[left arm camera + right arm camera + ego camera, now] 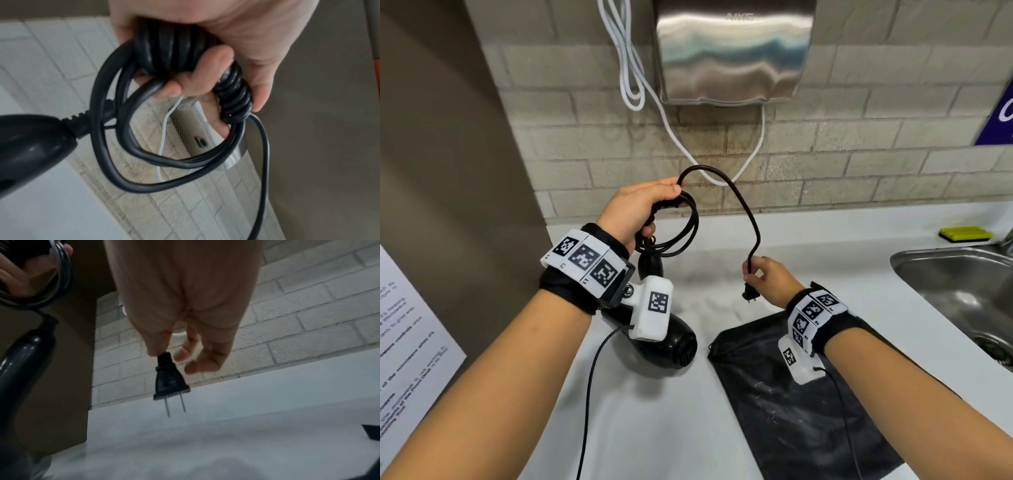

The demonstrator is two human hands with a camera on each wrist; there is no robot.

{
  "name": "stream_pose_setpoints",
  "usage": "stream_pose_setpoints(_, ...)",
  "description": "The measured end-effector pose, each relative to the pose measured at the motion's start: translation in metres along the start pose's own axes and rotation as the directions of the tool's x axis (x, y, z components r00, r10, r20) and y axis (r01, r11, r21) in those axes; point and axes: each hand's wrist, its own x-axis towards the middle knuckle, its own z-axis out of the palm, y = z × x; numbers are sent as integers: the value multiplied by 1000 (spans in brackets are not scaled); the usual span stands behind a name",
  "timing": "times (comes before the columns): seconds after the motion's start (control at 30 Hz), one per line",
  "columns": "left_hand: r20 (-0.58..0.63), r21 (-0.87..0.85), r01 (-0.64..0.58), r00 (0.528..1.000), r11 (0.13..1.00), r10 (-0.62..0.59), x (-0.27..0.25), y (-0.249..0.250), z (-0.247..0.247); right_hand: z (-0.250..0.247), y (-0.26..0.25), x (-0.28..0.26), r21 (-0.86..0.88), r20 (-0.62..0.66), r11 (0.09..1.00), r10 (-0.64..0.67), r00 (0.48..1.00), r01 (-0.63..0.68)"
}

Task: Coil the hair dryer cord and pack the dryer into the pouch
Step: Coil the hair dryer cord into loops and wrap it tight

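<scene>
while the left hand (635, 209) clenches several gathered loops of the thin black rubber cord (115, 123), the last free stretch arches across to the right hand (770, 279), whose thumb and fingertips pinch the cord just above the black two-pronged plug (168, 382). so the coiling looks nearly done: one more loop to lay in, then the packing, which has not begun. the glossy black plastic hair dryer (667, 346) hangs below the left hand; whether it touches the white counter (654, 428) is hard to tell. the flat black fabric pouch (791, 404) lies beside it under the right wrist, mouth seemingly closed. a steel sink (955, 284), a yellow sponge (965, 234) and a wall-mounted steel hand dryer (732, 51) with white cable (630, 68) stand apart; nothing blocks the way.
</scene>
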Motion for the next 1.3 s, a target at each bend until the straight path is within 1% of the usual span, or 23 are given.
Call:
stream_pose_setpoints(0.07,-5,-44,11,1000,999,-11,1,0,-1,0,-7,-3,53,4,999,12,1000,-12)
stream_pose_setpoints(0.13,-18,-73,24,1000,997,-26,1,1,-2,-3,-25,-4,135,-146,987,-70,987,90)
stream_pose_setpoints(0.17,-29,-85,40,999,996,-43,2,1,-2,-5,-38,-5,196,-240,965,-125,963,174)
stream_pose_setpoints(0.23,-43,-103,71,996,992,-76,4,0,-3,-11,-66,-8,349,-387,872,-199,901,342)
stream_pose_setpoints(0.3,-46,-101,77,996,992,-82,4,0,-3,-16,-91,-14,464,-470,734,-270,840,496)
stream_pose_setpoints(0.37,-47,-82,74,996,994,-78,3,1,-2,-18,-107,-17,533,-491,622,-325,808,574)
stream_pose_setpoints(0.43,-43,-74,71,996,995,-74,2,1,0,-15,-116,-17,563,-480,578,-353,803,590)
stream_pose_setpoints(0.5,-29,-65,74,997,995,-76,0,2,2,-7,-117,-13,535,-474,604,-365,801,591)
stream_pose_setpoints(0.53,-13,-58,73,997,996,-74,-1,3,3,-4,-116,-10,471,-481,646,-382,789,600)
stream_pose_setpoints(0.6,25,-43,58,998,997,-57,-3,4,6,3,-113,-4,224,-508,745,-461,727,629)
stream_pose_setpoints(0.63,36,-36,46,998,998,-45,-4,4,8,7,-113,-1,102,-524,761,-506,685,641)
stream_pose_setpoints(0.67,51,-35,36,998,999,-34,-7,5,10,9,-113,3,37,-544,765,-524,655,643)
stream_pose_setpoints(0.7,73,-39,24,997,999,-21,-8,5,11,11,-115,5,28,-565,769,-515,645,638)
stream_pose_setpoints(0.73,104,-41,11,995,999,-7,-10,5,13,12,-117,7,60,-575,776,-487,658,627)
stream_pose_setpoints(0.77,130,-31,-2,991,1000,6,-11,4,15,12,-121,9,125,-555,786,-450,699,605)
stream_pose_setpoints(0.83,141,-14,-21,990,1000,22,-11,2,18,10,-126,14,267,-414,821,-376,829,505)
stream_pose_setpoints(0.87,119,-28,-12,993,1000,15,-10,1,17,10,-125,16,299,-336,838,-356,872,457)
stream_pose_setpoints(0.9,97,-61,9,995,998,-3,-9,2,16,9,-123,17,292,-288,851,-357,889,437)
stream_pose_setpoints(1.03,133,-268,95,989,959,-61,-5,7,8,3,-92,9,125,-211,864,-456,864,487)
stream_pose_setpoints(1.07,140,-297,107,988,949,-68,-3,7,5,2,-80,6,86,-187,871,-462,867,483)
stream_pose_setpoints(1.1,141,-299,115,987,947,-75,-2,8,2,1,-67,4,41,-172,891,-440,881,453)
stream_pose_setpoints(1.2,121,-265,117,989,957,-88,-2,6,-1,-5,-29,5,-69,-175,968,-250,952,241)
stream_pose_setpoints(1.3,118,-214,71,992,974,-47,-7,4,7,-10,-10,5,-171,-44,981,-104,994,95)
